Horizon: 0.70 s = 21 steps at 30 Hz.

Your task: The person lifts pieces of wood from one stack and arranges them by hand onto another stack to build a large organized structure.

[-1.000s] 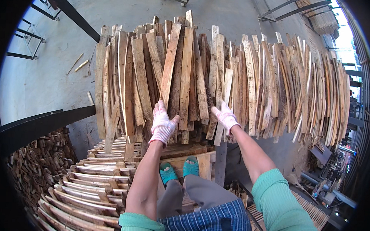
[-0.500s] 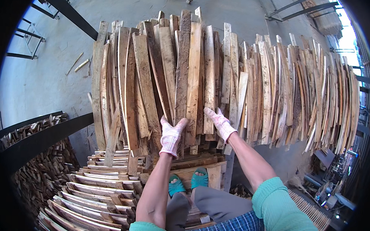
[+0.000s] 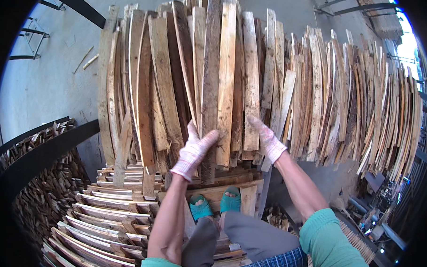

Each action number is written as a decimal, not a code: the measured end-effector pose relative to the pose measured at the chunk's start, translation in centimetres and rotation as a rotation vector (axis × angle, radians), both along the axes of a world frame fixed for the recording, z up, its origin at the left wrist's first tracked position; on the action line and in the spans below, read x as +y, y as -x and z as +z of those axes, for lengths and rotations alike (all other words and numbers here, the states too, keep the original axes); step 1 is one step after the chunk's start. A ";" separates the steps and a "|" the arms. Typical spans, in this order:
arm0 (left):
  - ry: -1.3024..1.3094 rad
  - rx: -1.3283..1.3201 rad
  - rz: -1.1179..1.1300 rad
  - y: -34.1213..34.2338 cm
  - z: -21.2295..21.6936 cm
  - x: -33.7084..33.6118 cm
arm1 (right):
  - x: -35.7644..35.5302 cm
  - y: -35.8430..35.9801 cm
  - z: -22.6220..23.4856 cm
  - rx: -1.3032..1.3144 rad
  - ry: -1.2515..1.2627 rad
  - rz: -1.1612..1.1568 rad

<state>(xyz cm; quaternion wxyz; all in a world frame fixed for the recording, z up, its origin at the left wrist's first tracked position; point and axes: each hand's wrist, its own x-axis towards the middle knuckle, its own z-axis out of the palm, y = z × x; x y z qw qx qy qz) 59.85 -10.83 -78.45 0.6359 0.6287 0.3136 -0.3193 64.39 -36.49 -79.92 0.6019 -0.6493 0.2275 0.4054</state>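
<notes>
Both my hands wear pale pink-and-white knit gloves. They rest at the near ends of a long row of upright-leaning wooden slats. My left hand [image 3: 195, 149] grips a dark, bark-covered slat [image 3: 211, 67], its thumb across the front and its fingers at the left edge, partly hidden. A lighter slat [image 3: 226, 77] stands just right of that thumb. My right hand [image 3: 269, 144] has its thumb stretched out against the right side of a knotty pale slat [image 3: 250, 83]; its other fingers are mostly hidden.
Stacked slats [image 3: 112, 214] lie at lower left. Beyond a black metal bar [image 3: 48, 146] sits a heap of cut wood [image 3: 51, 189]. Machinery [image 3: 375, 219] stands at right. My sandaled feet [image 3: 215, 204] are on boards below. Metal frames [image 3: 354, 9] stand on the grey floor.
The slats appear larger and reach higher in the picture. My right hand has shifted right along the knotty slat, a little farther from my left. The left stays at the dark slat.
</notes>
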 end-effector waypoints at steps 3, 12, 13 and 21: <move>0.417 0.037 0.300 1.0 -1.5 2.8 | 4.3 0.1 2.5 0.174 0.053 -0.058; 0.423 0.041 0.344 0.1 -0.1 0.9 | 4.6 1.1 1.5 -0.001 0.077 -0.148; 0.400 0.021 0.348 -0.3 2.3 0.7 | 4.8 1.2 3.2 -0.002 0.050 -0.225; 0.382 0.234 0.494 8.2 17.0 -1.6 | 2.9 8.0 19.7 0.184 0.151 -0.081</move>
